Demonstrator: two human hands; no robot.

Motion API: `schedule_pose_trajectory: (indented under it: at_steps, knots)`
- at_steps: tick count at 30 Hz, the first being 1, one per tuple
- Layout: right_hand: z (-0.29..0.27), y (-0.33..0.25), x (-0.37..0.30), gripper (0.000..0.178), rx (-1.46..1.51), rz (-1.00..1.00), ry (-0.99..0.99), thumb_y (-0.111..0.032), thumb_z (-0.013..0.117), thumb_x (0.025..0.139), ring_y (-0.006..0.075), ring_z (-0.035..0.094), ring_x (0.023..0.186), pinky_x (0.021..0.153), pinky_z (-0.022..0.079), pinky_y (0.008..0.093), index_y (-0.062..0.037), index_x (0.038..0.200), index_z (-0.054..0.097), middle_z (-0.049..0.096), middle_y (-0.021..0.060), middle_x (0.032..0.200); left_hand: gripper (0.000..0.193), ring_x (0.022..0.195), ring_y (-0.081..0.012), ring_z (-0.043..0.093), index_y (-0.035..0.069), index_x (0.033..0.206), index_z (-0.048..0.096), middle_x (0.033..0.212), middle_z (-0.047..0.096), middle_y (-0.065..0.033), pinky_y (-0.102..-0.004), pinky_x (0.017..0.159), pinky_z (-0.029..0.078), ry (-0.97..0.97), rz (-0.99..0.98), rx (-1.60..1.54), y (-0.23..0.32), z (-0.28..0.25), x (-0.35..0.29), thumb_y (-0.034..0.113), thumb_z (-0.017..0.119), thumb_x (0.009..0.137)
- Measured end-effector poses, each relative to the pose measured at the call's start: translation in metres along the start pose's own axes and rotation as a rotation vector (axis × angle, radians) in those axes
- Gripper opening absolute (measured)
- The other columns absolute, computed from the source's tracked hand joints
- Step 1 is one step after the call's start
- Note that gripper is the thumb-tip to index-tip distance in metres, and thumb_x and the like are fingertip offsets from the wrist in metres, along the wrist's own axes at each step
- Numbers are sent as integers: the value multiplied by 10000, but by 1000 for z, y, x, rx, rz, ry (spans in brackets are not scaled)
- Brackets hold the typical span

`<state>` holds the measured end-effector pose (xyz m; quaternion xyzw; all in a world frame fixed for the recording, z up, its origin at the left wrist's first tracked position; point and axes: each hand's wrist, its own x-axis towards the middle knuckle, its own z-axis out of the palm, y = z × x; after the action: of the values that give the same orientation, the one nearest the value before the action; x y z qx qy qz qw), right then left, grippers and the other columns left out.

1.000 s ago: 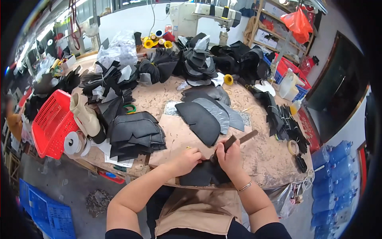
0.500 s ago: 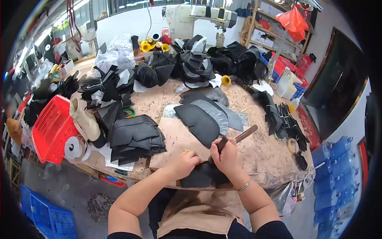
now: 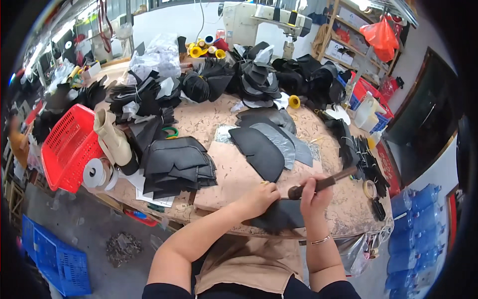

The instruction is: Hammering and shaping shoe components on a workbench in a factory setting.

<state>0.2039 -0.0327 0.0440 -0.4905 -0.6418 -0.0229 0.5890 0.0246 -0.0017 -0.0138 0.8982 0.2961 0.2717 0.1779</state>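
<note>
A black leather-like piece (image 3: 284, 215) lies at the front edge of the worktable. My left hand (image 3: 261, 200) has its fingers closed at the far left edge of that piece. Raised just above its right part, my right hand (image 3: 316, 197) is shut on a dark brown hammer (image 3: 332, 181), tilted with its long end up to the right. Beyond my hands, a curved black panel (image 3: 258, 153) overlaps grey ones (image 3: 280, 142). A stack of black cut pieces (image 3: 174, 167) sits to the left of my left hand.
Around the worktable (image 3: 343, 209) stand a red basket (image 3: 67, 149), a beige boot (image 3: 112, 139) and a white spool (image 3: 93, 172). Black bundles (image 3: 256, 82) and a sewing machine (image 3: 241, 22) are at the back. A tape roll (image 3: 369, 189) lies right; blue bottles (image 3: 418, 234) stand beyond.
My right hand has moved right and lifted the hammer off the black piece, turning it more level. My left hand has shifted right and slightly up. The whole view has shifted somewhat.
</note>
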Motion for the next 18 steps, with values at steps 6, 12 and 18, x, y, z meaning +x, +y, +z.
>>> schedule_pose_trajectory:
  at_steps: [6,12,18]
  knots:
    - [-8,36,-23,248,-285,84,-57,-200,774,715,255,573,770,804,386,382,-79,832,592,624,24,707,158,963,-308,578,68,952,643,992,586,-112,-393,805,495,-59,-25,56,5,2,10,49,592,803]
    - [-15,30,-9,233,-324,-77,-228,-208,759,730,291,584,813,883,391,426,-71,817,591,620,82,807,155,944,-286,585,77,923,669,969,597,-87,-381,802,496,30,76,70,8,-1,2,35,610,786]
    - [4,26,-20,182,-282,-108,-87,-177,746,740,273,553,769,864,347,427,-98,771,585,589,42,716,189,992,-266,590,94,955,686,1021,611,-62,-368,852,490,114,51,136,14,1,-1,47,611,788]
